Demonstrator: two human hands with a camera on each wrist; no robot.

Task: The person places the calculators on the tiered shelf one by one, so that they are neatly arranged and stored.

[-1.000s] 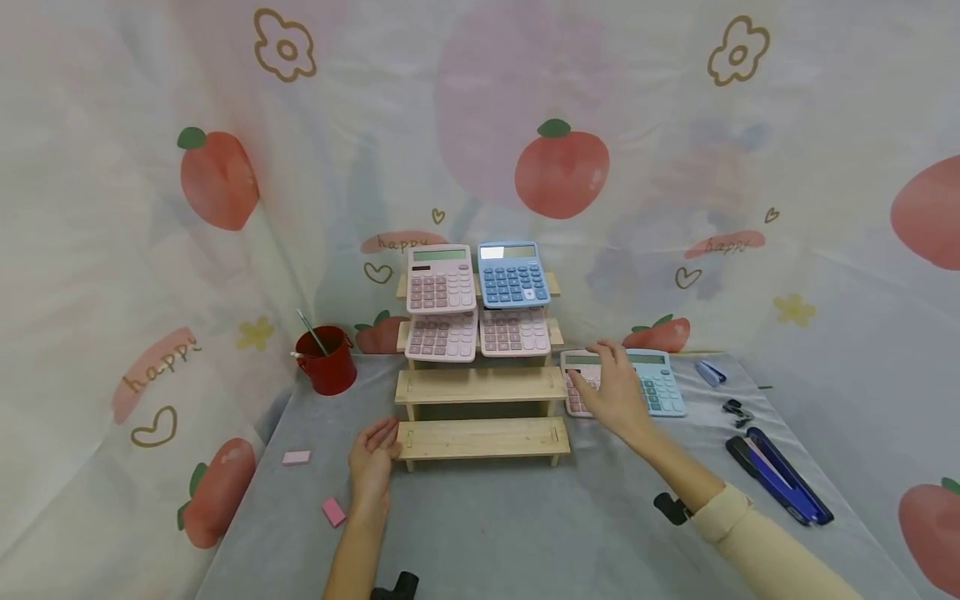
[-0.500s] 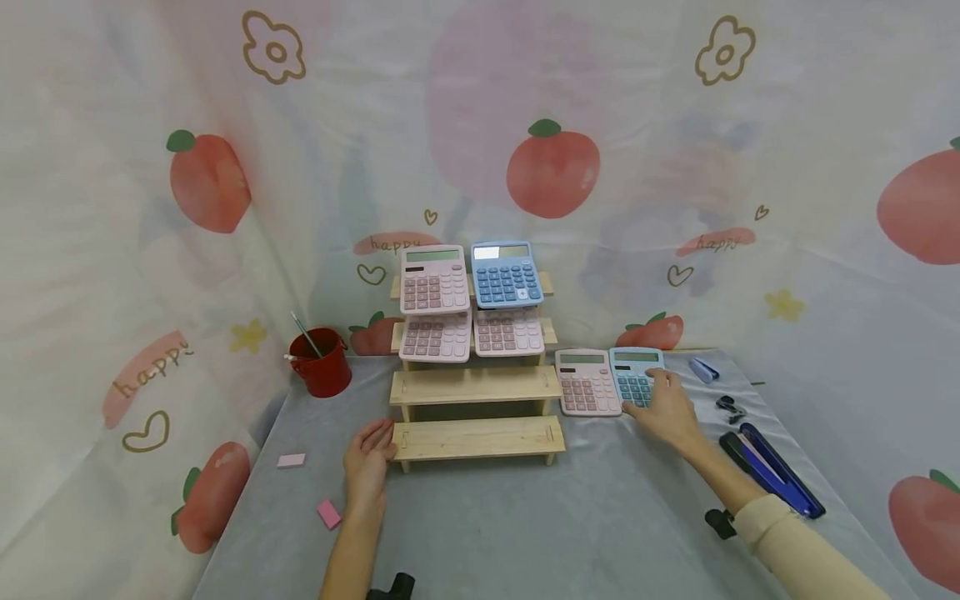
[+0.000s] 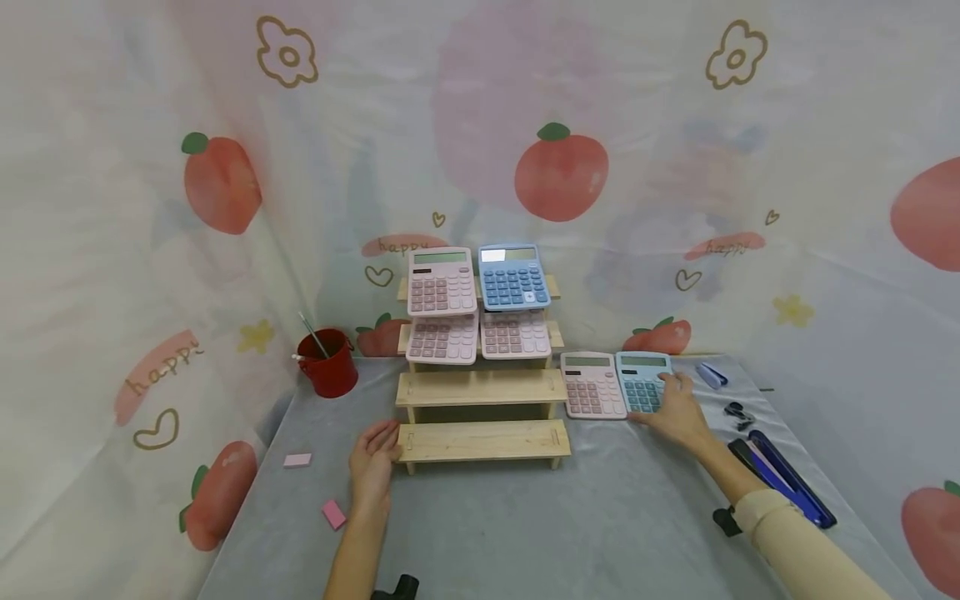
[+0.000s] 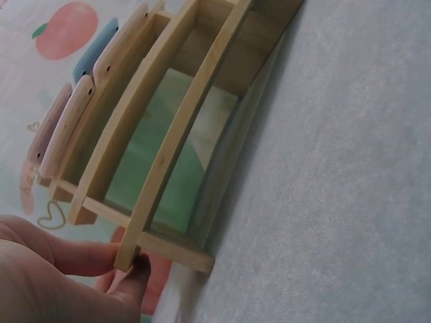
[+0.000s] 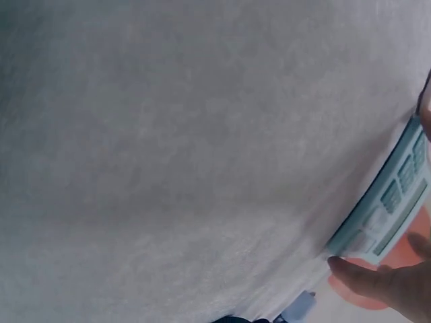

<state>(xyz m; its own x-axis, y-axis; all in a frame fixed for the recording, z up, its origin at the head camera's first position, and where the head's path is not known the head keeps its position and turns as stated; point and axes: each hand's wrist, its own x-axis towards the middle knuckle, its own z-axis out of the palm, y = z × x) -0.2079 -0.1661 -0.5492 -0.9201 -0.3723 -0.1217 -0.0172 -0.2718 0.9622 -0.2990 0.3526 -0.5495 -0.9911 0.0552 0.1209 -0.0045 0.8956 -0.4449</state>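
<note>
My left hand [image 3: 372,467] pinches the left end of the lowest board of a tiered wooden shelf [image 3: 483,442]; the left wrist view shows thumb and finger [image 4: 81,258] on either side of that board. On the table right of the shelf, my right hand [image 3: 677,415] grips a light blue calculator [image 3: 640,387] by its lower edges, partly covering it. The right wrist view has fingertips at both ends of the calculator [image 5: 387,198]. A pink calculator [image 3: 592,392] lies beside it. Higher tiers carry pink calculators [image 3: 441,283] and a blue calculator [image 3: 514,279].
A red bucket [image 3: 330,367] holding thin sticks stands left of the shelf. Two pink erasers [image 3: 334,514] lie at the front left. Along the right side are a dark blue stapler [image 3: 783,479], black clips [image 3: 738,412] and a small light blue object [image 3: 711,375].
My right hand has moved right, from over the pink calculator to the light blue one, and has taken hold of its edges. My left hand stays at the shelf.
</note>
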